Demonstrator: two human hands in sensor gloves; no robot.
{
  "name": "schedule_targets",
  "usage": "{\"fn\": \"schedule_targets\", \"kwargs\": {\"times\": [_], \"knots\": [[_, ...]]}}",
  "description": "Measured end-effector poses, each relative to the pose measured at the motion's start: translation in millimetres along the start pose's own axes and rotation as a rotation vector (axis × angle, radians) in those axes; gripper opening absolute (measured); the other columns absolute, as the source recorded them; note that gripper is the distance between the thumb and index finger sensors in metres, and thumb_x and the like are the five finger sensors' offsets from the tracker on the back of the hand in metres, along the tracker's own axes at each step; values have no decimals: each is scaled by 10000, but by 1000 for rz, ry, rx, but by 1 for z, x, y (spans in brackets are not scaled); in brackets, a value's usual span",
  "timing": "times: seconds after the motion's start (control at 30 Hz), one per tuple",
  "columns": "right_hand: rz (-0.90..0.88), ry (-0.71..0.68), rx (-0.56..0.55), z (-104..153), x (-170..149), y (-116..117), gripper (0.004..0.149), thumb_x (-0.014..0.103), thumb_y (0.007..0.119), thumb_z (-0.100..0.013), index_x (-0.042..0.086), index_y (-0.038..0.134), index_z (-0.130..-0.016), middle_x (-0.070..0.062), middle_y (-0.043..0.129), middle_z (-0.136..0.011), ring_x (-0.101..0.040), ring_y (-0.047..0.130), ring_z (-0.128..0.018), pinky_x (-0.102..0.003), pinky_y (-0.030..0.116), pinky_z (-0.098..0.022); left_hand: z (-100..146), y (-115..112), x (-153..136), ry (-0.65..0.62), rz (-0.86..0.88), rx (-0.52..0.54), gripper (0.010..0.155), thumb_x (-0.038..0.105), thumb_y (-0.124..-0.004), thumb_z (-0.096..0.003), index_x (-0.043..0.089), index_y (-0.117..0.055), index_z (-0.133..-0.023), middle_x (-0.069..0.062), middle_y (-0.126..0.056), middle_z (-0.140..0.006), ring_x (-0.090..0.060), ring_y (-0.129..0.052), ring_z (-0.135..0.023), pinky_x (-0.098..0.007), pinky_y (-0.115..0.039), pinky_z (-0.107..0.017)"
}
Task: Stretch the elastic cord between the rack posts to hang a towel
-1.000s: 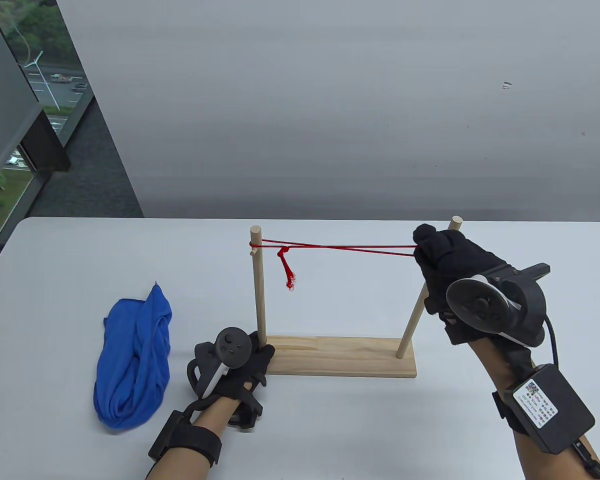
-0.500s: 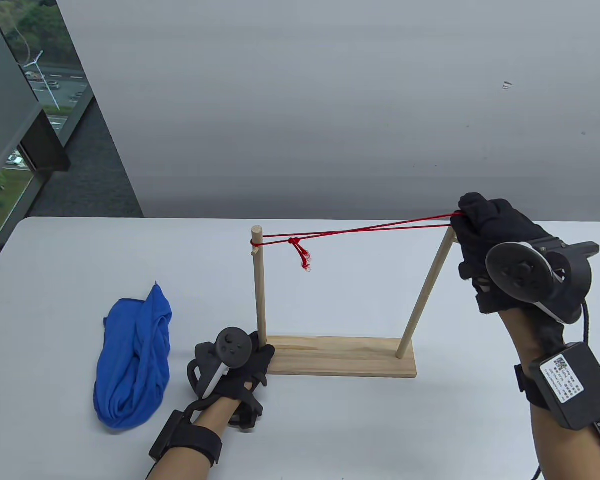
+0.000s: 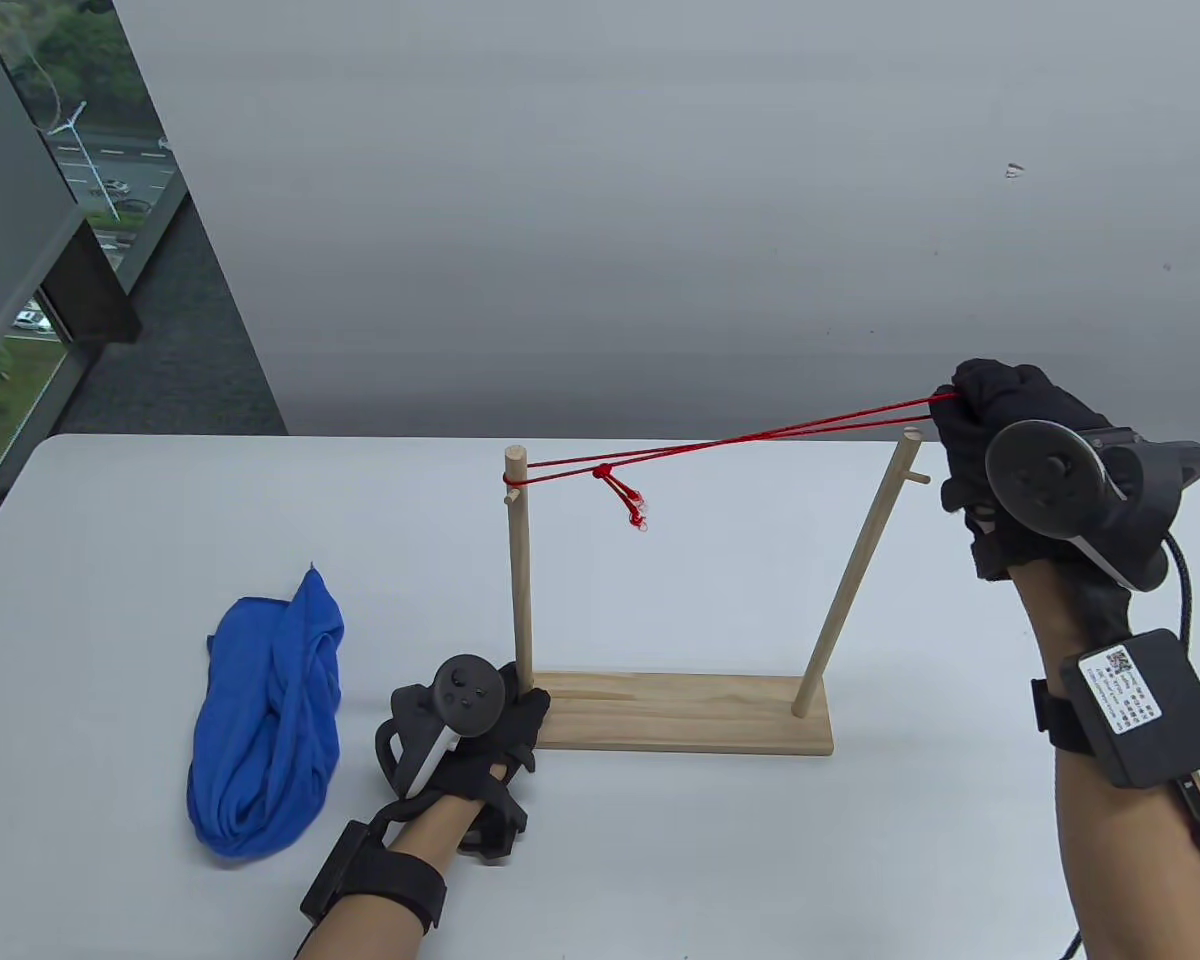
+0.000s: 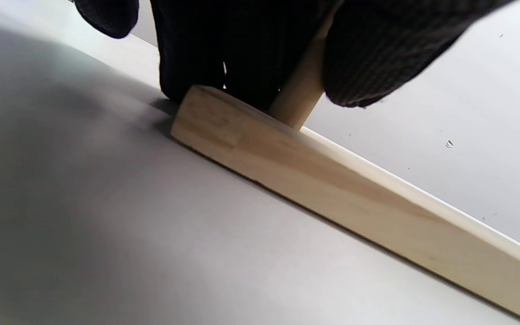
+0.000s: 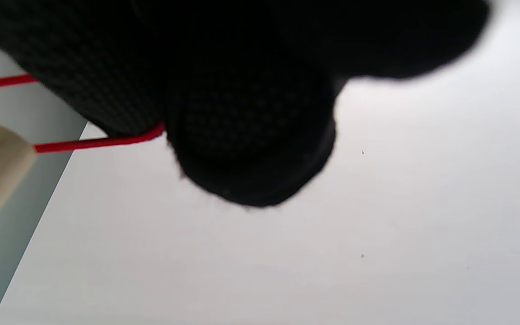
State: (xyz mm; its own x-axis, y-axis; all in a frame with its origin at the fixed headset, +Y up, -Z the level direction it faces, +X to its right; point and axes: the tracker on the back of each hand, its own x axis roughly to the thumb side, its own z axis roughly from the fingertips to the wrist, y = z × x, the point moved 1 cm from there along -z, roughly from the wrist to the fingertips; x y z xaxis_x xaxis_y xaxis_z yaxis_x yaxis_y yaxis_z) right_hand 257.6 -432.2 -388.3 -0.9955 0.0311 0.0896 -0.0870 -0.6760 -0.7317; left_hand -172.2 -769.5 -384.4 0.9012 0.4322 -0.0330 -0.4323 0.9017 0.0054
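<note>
Cord: thin red elastic cord (image 3: 760, 437) runs from left wooden post (image 3: 516, 560) to right hand (image 3: 1000, 450), grip clenched on it above right post (image 3: 860, 580).
Rack: left hand (image 3: 480, 730) grips pale wooden base (image 3: 680, 712).
Towel: crumpled blue towel (image 3: 265, 715) on worktop (image 3: 660, 850).

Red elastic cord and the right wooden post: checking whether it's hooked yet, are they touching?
Apart. In the table view the red elastic cord runs from the right hand above the right wooden post, with wall visible between.

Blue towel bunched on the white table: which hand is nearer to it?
Left. The left hand rests at the wooden rack's base, just right of the blue towel. The right hand is raised beyond the far post, gripping the red cord.
</note>
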Motion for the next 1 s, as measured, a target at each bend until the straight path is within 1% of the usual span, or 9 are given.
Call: {"fn": "schedule_targets", "kwargs": {"times": [0.13,0.3,0.4,0.57,0.73,1.0], "knots": [[23,-8,7,2,0,7,409,426,927,-368,126,874,-641,-28,1003,-464,-110,1055,-196,-205,856,-40,0,0,0,0,-1,1,510,535,-957,-425,266,-872,-851,56,-992,-796,-270,-1005,-821,-610,-636,-740],[4,-11,9,4,-3,13,400,420,929,-367,136,875,-644,-27,1001,-472,-114,1055,-208,-208,858,-49,0,0,0,5,0,2,509,535,-958,-425,268,-873,-851,58,-992,-798,-269,-1004,-822,-611,-636,-739],[-84,-45,-17,10,-4,14,387,398,931,-359,162,874,-660,-30,992,-512,-141,1056,-252,-228,863,-81,0,0,0,7,0,2,509,535,-958,-425,269,-873,-851,58,-993,-798,-268,-1004,-823,-611,-636,-738],[-166,-99,-52,17,-6,11,374,377,936,-334,206,884,-663,-16,984,-560,-177,1055,-320,-268,869,-132,0,0,0,10,0,5,509,535,-957,-422,272,-873,-850,61,-995,-797,-265,-1006,-823,-609,-637,-738],[-185,-160,-70,24,-10,12,370,369,942,-319,221,895,-655,-8,986,-568,-186,1058,-339,-284,872,-151,0,0,0,13,1,4,508,537,-955,-423,275,-873,-851,64,-993,-799,-264,-1005,-825,-609,-636,-738],[-211,-233,-160,40,-10,17,375,340,960,-301,219,903,-651,-19,981,-579,-206,1055,-356,-300,872,-164,0,0,0,16,2,5,507,539,-954,-422,279,-873,-850,66,-993,-801,-262,-1005,-827,-606,-636,-740]]}}
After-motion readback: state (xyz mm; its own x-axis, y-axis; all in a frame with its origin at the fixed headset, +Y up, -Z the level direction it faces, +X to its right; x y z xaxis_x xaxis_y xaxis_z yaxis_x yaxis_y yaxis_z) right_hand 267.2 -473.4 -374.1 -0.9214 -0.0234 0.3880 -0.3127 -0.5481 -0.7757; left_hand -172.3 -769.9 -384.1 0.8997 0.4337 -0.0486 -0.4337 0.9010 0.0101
